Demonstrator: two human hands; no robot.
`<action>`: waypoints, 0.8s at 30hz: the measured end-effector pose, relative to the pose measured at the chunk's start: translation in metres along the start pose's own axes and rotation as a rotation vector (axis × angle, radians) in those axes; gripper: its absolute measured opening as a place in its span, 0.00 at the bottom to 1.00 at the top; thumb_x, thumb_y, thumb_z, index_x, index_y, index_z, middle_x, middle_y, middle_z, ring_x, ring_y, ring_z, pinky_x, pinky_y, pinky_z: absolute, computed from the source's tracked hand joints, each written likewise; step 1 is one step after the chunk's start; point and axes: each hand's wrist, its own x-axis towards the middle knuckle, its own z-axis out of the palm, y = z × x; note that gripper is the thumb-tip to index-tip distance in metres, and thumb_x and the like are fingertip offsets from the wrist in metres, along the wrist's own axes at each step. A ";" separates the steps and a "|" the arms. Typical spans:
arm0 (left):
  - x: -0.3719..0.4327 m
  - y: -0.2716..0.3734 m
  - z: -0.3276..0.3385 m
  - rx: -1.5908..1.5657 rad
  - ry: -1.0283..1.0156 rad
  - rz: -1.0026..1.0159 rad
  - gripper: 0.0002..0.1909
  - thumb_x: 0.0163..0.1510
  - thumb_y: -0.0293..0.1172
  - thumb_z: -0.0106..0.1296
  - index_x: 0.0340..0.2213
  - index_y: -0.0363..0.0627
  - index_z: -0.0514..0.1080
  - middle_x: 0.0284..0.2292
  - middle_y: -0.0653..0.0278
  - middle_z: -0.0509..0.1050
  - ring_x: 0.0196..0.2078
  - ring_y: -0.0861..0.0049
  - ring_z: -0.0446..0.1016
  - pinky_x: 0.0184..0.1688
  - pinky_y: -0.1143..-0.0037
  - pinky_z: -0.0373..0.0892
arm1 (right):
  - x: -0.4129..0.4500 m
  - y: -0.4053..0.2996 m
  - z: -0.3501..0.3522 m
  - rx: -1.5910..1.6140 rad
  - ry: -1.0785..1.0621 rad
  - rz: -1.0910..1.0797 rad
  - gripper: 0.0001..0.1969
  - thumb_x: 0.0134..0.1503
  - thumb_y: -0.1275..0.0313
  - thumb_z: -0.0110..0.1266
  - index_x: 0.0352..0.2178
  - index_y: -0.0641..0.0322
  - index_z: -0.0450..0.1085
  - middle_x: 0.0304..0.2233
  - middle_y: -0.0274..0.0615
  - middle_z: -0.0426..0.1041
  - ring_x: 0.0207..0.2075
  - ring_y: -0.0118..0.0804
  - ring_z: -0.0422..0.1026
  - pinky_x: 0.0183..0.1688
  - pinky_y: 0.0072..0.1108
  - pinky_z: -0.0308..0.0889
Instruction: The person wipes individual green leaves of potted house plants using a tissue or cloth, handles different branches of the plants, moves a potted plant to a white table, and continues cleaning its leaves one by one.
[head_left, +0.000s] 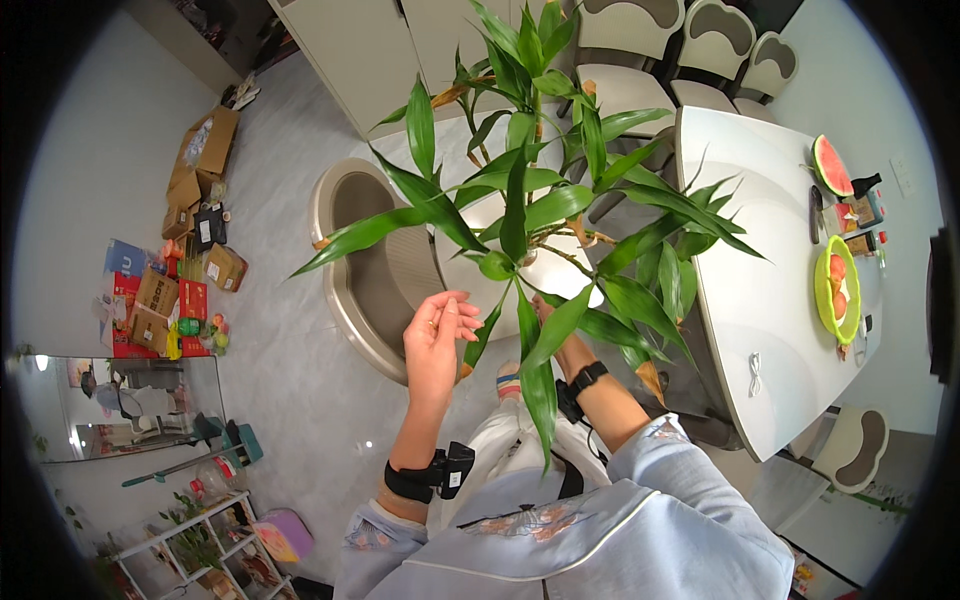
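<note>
A tall leafy plant with long green leaves (559, 199), some with brown tips, stands before me over a chair with a pale seat (480, 300) and a curved backrest (367, 255). My left hand (442, 326) is raised beside a drooping leaf on the plant's left side, fingers loosely bent and with nothing visible in them; whether it touches the leaf is unclear. My right hand (541, 307) is mostly hidden under the leaves near the plant's base, so what it holds cannot be seen. Both wrists wear black straps with small devices.
A white table (757, 285) on the right bears a cut watermelon (831, 165), a knife (815, 214), a green fruit basket (819, 292) and a white cable (755, 373). Chairs (626, 90) stand behind. Cardboard boxes (154, 300), a mirror (127, 409) and a white shelf (199, 536) line the left.
</note>
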 end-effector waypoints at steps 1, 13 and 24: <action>-0.008 0.001 -0.001 -0.048 -0.043 -0.055 0.13 0.58 0.31 0.40 0.38 0.33 0.65 0.30 0.60 0.70 0.30 0.81 0.69 0.32 0.82 0.66 | -0.017 -0.003 0.001 0.232 0.062 0.062 0.05 0.50 0.75 0.39 0.25 0.63 0.63 0.22 0.40 0.65 0.24 0.29 0.63 0.25 0.19 0.59; -0.094 0.037 0.033 -0.422 -0.352 -0.208 0.26 0.59 0.42 0.34 0.47 0.27 0.58 0.47 0.46 0.63 0.50 0.60 0.63 0.53 0.66 0.59 | -0.203 -0.080 -0.044 0.087 -0.477 0.298 0.16 0.45 0.88 0.39 0.39 0.83 0.56 0.40 0.56 0.66 0.42 0.39 0.67 0.45 0.20 0.64; -0.094 0.024 0.028 -0.551 -0.348 -0.113 0.21 0.54 0.21 0.38 0.50 0.27 0.54 0.47 0.47 0.63 0.50 0.60 0.65 0.54 0.67 0.62 | -0.320 -0.149 0.004 -0.510 -0.555 -0.362 0.12 0.56 0.76 0.46 0.40 0.73 0.62 0.38 0.45 0.70 0.35 0.31 0.72 0.37 0.17 0.67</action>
